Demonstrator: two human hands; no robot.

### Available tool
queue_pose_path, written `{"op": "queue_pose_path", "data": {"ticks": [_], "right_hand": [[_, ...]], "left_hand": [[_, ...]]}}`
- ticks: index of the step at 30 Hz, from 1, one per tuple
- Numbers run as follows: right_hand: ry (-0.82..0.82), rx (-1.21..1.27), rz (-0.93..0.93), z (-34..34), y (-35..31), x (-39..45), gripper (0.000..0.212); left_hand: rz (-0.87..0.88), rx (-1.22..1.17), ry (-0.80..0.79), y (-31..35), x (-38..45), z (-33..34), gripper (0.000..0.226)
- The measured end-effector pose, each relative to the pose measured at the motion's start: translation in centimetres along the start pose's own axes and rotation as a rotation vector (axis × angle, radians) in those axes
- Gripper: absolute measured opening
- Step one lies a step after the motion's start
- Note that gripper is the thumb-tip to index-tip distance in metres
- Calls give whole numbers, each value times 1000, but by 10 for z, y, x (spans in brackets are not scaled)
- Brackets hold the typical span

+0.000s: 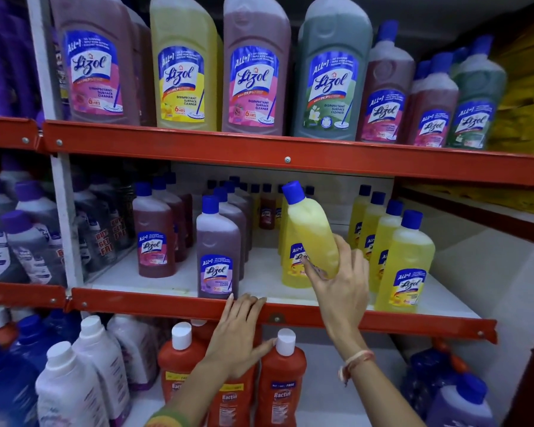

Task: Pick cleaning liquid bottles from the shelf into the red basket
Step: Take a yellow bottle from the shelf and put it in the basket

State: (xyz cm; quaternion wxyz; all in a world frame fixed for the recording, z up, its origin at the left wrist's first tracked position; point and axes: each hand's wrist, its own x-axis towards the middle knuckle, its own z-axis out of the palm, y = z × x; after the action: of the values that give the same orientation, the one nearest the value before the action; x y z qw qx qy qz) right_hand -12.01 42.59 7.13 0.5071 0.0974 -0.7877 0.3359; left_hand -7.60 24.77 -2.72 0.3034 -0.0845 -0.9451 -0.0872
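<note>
While the right hand (341,291) grips the lower body of a yellow bottle (313,232), the bottle is lifted off the middle shelf (179,306) and tilted, with its blue cap (293,192) leaning up and to the left. The fingers (350,251) wrap around the far side and the thumb presses the near side, so the hand is closed around the bottle, not only pinching it. The bottle hangs just in front of another yellow bottle (292,272) that stands on the same shelf, and to the left of a row of four yellow bottles (404,263).

The left hand (238,334) is flat and spread, with its fingertips on the red front edge of the middle shelf and its thumb touching the white cap of an orange bottle (279,386) below; it holds nothing.

I judge the yellow bottle to be full, so rather heavy for one hand. Its plastic wall looks stiff but smooth, and it may slip if held loosely. A firm hold around the middle of the body, near the label, seems safest; the narrow neck under the cap gives less control.

The red basket is not in view.
</note>
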Motion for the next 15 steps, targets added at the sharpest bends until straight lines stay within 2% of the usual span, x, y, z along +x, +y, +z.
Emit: {"op": "queue_pose_path", "data": {"ticks": [3, 5, 9, 12, 15], "right_hand": [[35, -4, 27, -17, -9, -9, 64], [-14, 105, 67, -27, -12, -10, 66], [-212, 549, 125, -45, -13, -4, 66], [-404, 862, 178, -60, -20, 4, 57], [-603, 1131, 261, -64, -20, 12, 57]], "left_hand": [[-11, -24, 5, 1, 0, -1, 76], [-16, -37, 12, 1, 0, -1, 77], [-28, -21, 21, 2, 0, 0, 87], [-30, -24, 19, 2, 1, 1, 86], [-29, -43, 20, 2, 1, 1, 83]]}}
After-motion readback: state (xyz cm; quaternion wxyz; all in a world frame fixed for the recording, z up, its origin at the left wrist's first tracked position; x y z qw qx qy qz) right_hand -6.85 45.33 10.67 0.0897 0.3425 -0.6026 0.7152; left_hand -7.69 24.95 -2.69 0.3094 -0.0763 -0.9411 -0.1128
